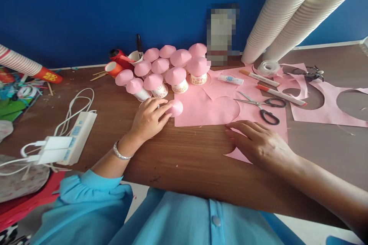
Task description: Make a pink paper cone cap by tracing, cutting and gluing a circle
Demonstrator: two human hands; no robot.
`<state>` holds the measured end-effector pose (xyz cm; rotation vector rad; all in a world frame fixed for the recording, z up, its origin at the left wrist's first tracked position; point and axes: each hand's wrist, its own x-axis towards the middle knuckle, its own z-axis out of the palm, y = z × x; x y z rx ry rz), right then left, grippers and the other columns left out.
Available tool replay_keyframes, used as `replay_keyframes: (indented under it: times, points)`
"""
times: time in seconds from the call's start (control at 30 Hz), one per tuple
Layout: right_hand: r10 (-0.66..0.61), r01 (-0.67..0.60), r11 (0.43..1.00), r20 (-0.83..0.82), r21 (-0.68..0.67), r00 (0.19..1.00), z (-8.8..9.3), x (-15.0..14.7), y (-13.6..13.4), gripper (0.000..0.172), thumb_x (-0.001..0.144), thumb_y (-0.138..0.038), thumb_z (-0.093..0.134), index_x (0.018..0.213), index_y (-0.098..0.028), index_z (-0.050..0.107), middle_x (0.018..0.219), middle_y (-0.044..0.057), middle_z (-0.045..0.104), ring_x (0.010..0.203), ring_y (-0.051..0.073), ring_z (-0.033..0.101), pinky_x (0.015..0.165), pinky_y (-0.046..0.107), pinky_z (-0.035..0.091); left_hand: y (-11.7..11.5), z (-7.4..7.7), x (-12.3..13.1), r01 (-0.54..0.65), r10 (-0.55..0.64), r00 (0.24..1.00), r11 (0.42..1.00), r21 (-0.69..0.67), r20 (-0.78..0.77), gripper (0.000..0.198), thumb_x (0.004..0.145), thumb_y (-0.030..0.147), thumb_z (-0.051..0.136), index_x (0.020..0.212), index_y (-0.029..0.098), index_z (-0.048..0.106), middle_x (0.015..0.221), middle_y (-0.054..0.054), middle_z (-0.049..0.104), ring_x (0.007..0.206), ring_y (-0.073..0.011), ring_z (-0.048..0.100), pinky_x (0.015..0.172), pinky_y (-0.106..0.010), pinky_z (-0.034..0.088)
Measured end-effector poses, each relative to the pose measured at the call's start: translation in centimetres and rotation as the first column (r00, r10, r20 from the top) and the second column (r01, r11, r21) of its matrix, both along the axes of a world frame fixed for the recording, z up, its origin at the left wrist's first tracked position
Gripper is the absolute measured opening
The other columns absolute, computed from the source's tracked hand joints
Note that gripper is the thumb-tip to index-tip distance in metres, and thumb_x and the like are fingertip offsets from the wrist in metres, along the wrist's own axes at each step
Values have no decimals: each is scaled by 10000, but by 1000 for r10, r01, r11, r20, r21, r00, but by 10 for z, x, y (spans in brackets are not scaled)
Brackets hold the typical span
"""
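Observation:
My left hand reaches over the table, its fingertips touching a small pink paper cone; whether they grip its edge is hard to see. Behind it stand several paper cups topped with pink cones. My right hand lies palm down, fingers stretched, over the lower edge of the pink paper and a pink scrap. Scissors with black handles rest slightly open on the paper beyond it.
A glue stick, two markers and a tape roll lie behind the scissors. Cut paper spreads right. Tall cup stacks lean at the back right. A power strip with cables sits left.

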<state>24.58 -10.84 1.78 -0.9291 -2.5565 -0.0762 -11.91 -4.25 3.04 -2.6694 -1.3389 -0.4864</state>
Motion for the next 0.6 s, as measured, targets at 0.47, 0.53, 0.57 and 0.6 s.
replay_keyframes:
  times: [0.47, 0.53, 0.57, 0.6]
  points:
    - [146, -145, 987, 18, -71, 989, 9, -38, 16, 168, 937, -74, 570, 1047, -69, 698, 1019, 185, 739, 862, 298, 699, 669, 414, 595, 5, -7, 6, 65, -56, 998, 966, 252, -43, 153, 975, 159, 627, 1069, 181, 744, 955, -68, 762, 850, -236, 653, 765, -390, 513]
    - [151, -150, 987, 15, -58, 988, 9, -41, 16, 192, 921, -26, 552, 1035, -71, 699, 994, 174, 738, 829, 288, 692, 657, 409, 587, 8, -8, 6, 83, -66, 995, 957, 279, -73, 142, 976, 135, 607, 1004, 189, 736, 918, -60, 758, 825, -226, 649, 743, -381, 499]
    - [151, -151, 987, -3, -64, 989, 9, -42, 16, 194, 916, -17, 551, 1027, -74, 700, 983, 169, 737, 822, 287, 688, 654, 408, 582, 9, -8, 5, 84, -63, 995, 954, 288, -81, 144, 976, 129, 601, 977, 192, 731, 905, -56, 757, 816, -222, 648, 734, -378, 494]
    - [146, -148, 986, -25, -80, 989, 9, -42, 16, 194, 913, -18, 552, 1022, -80, 699, 976, 164, 736, 821, 286, 686, 655, 407, 577, 10, -8, 4, 80, -57, 995, 952, 294, -86, 145, 975, 126, 599, 954, 194, 726, 898, -54, 755, 806, -220, 647, 725, -377, 491]
